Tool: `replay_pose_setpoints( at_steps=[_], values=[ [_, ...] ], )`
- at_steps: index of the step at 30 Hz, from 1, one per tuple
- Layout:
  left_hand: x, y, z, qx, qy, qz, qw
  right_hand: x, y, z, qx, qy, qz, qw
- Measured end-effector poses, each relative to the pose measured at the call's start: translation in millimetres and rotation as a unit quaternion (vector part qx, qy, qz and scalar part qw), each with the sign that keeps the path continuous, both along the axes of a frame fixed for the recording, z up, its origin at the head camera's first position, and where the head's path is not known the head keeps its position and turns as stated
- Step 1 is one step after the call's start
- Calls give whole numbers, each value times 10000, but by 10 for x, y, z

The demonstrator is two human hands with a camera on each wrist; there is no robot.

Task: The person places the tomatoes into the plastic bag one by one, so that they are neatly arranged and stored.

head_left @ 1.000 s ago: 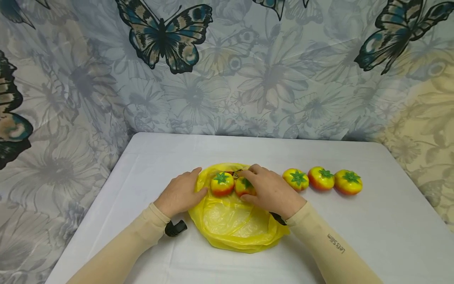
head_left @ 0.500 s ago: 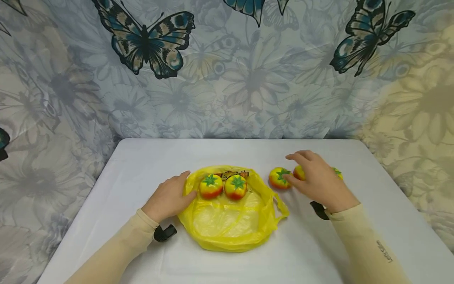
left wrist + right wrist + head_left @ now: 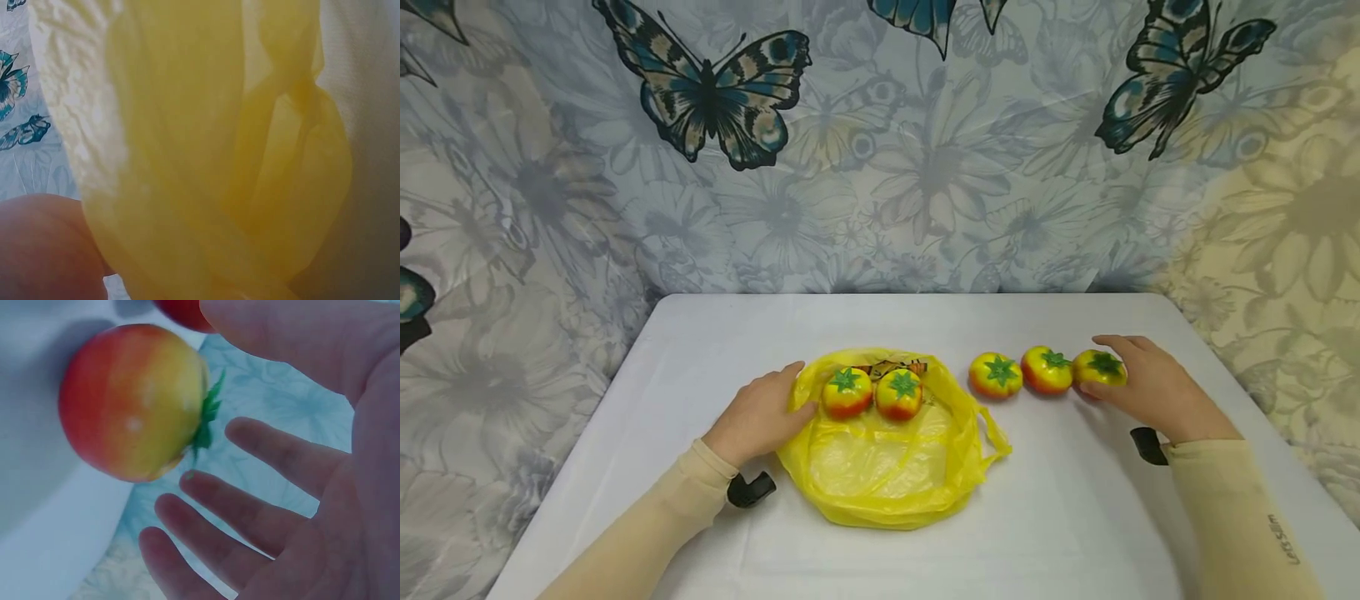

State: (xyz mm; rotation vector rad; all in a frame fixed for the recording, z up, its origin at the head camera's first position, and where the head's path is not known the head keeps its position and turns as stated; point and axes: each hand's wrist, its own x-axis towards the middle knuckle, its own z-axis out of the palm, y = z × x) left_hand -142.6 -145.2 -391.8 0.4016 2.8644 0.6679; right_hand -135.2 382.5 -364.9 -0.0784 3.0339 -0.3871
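My left hand (image 3: 760,417) holds the left rim of a yellow plastic bag (image 3: 880,500) that lies spread on the table; in the left wrist view the bag (image 3: 187,125) hides most of the fingers. Two glossy yellow-and-red toy tomatoes (image 3: 847,393) with green star-shaped tops sit side by side at the far part of the bag. Over at the right, my right hand (image 3: 1172,392) reaches round the rightmost toy tomato (image 3: 1093,365) of a row, thumb in front and fingers behind. The right wrist view shows its fingers spread, with a gap between them and the tomato (image 3: 134,403).
Two more toy tomatoes, one left (image 3: 996,376) and one middle (image 3: 1047,370), stand in the row right of the bag. One bag handle (image 3: 997,437) sticks out toward them. The white table (image 3: 1060,533) ends at a butterfly-patterned cloth backdrop (image 3: 925,167).
My right hand has let go of a toy tomato inside the bag and moved right, past the row, to its rightmost tomato. The left hand stays at the bag's rim. The head view has shifted slightly.
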Motion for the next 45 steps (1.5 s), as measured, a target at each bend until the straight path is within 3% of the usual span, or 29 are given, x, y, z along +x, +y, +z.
replay_pose_setpoints(
  at_steps=[10, 27, 36, 45],
  values=[
    [18, -2, -23, -49, -22, 37, 10000, -68, -1, -102, -163, -250, -64, 9995],
    [-11, 3, -39, -91, 77, -8, 9999, -68, 20, -103, 65, -147, -128, 9998],
    [-10, 14, -27, -112, 77, -24, 9999, -14, 65, 37, -44, 122, -20, 9999],
    [-8, 13, -40, -62, 20, 59, 10000, 50, -32, 212, -150, 63, 29, 9999]
  ],
)
